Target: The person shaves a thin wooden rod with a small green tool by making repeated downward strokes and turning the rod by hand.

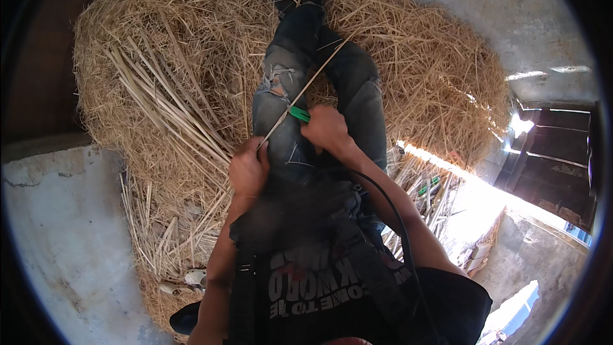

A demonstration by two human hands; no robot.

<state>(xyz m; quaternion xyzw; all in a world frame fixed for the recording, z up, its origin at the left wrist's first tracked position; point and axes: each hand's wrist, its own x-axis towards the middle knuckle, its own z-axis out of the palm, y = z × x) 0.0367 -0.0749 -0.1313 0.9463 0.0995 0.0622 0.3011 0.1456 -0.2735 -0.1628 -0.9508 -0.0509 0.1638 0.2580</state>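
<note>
Approx. straight, v. thin tan strip (307, 85) w/ green tool (299, 114)

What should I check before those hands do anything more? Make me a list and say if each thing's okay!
1. Left hand holding the pale strip: ok, pinched near its lower end.
2. Right hand gripping the green tool: ok, fingers closed around it.
3. Tool lined up with the strip: ok, its end looks to be against it.
4. Sharp edge facing away from skin: cannot tell, too small to see.
5. Trouser leg clear of the tool: not ok, it lies right underneath.
</note>
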